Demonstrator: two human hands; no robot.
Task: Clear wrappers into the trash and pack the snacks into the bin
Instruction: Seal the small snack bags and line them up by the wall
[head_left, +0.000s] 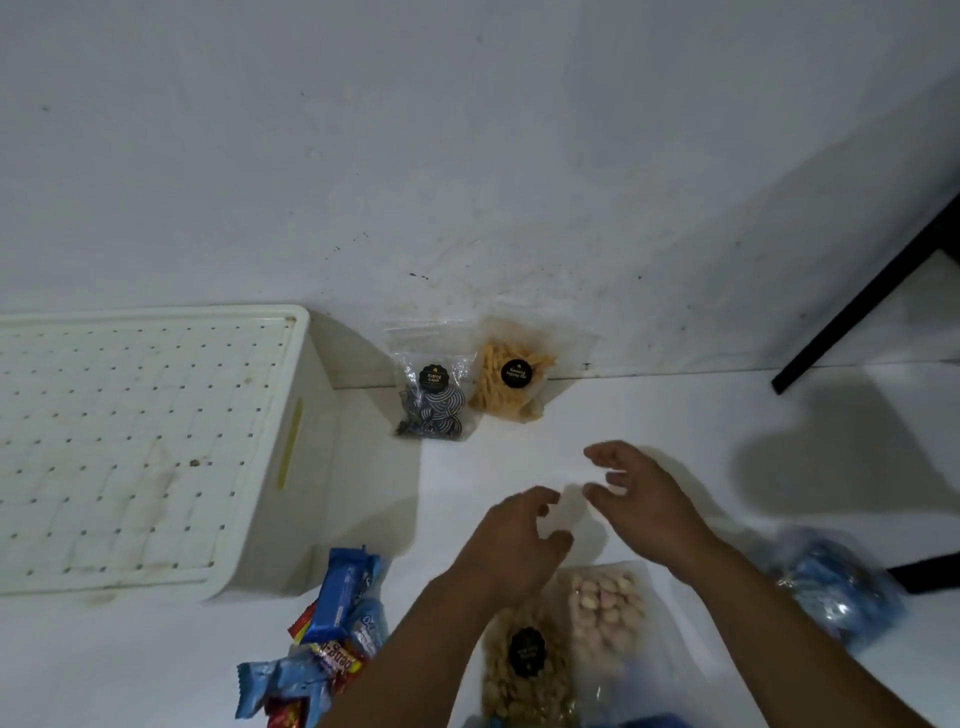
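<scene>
Snack bags (470, 387) beside white bin (306, 431)

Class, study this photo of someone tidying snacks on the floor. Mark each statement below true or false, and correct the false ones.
1. The white bin holds several snack bags. False: it shows only its bare perforated bottom.
2. Two clear snack bags lean against the wall. True.
3. The right hand grips a blue wrapper. False: it holds nothing.
4. A heap of blue and red wrapped snacks lies near the bin. True.
</scene>
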